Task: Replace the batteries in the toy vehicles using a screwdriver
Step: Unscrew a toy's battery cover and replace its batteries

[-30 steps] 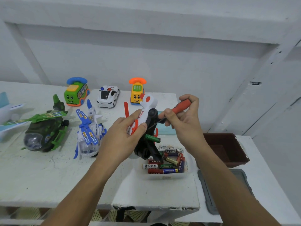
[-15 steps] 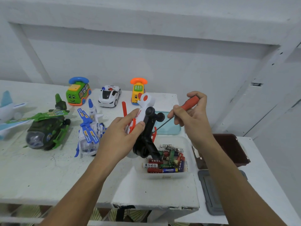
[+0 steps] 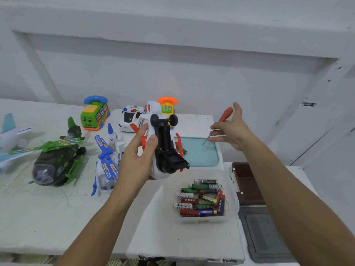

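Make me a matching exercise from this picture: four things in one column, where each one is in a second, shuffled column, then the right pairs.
Things:
1. screwdriver
2. white helicopter
3. batteries
4. green helicopter

Places:
A. in the clear tub
B. held in the left hand
C. standing directly on the table
D. held in the right hand

Pairs: 1-D, 2-B, 3-A, 4-C.
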Action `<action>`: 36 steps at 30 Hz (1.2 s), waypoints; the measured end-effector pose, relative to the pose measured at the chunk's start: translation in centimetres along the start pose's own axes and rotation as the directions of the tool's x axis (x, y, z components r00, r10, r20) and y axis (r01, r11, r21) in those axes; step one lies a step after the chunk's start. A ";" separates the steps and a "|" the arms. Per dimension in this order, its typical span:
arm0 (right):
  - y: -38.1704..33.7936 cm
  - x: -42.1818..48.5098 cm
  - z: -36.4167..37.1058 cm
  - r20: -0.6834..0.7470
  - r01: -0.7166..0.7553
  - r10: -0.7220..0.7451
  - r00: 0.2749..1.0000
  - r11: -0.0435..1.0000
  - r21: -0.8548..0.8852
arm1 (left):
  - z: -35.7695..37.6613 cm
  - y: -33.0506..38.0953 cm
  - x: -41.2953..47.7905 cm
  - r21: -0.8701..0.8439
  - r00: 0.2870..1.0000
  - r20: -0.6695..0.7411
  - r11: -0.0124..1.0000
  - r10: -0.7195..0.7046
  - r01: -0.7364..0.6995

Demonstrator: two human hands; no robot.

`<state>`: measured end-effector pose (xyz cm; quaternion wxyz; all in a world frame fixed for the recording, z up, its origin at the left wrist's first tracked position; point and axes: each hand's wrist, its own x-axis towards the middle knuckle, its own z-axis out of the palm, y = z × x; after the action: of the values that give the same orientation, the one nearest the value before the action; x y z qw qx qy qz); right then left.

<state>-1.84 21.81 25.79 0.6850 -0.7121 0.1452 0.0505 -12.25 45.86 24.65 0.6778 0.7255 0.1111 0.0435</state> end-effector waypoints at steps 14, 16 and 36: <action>4.6 11.4 4.7 0.293 0.308 -0.103 0.951 0.194 -0.931 | 0.7 -0.9 4.7 -0.178 0.998 0.032 0.982 -0.054 0.059; 4.9 12.0 4.5 0.303 0.311 -0.072 0.950 0.212 -0.926 | 0.6 -0.9 5.1 -0.197 0.996 0.033 0.977 -0.080 0.085; 4.1 6.0 5.5 0.425 0.449 -0.175 0.888 0.531 -0.719 | 0.3 0.1 6.4 -0.289 0.982 -0.005 0.940 -0.189 0.179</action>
<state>3.41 26.34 19.92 0.3014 -0.9398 -0.1309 0.0933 -5.92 46.95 24.13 0.7753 0.6048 0.1820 0.0075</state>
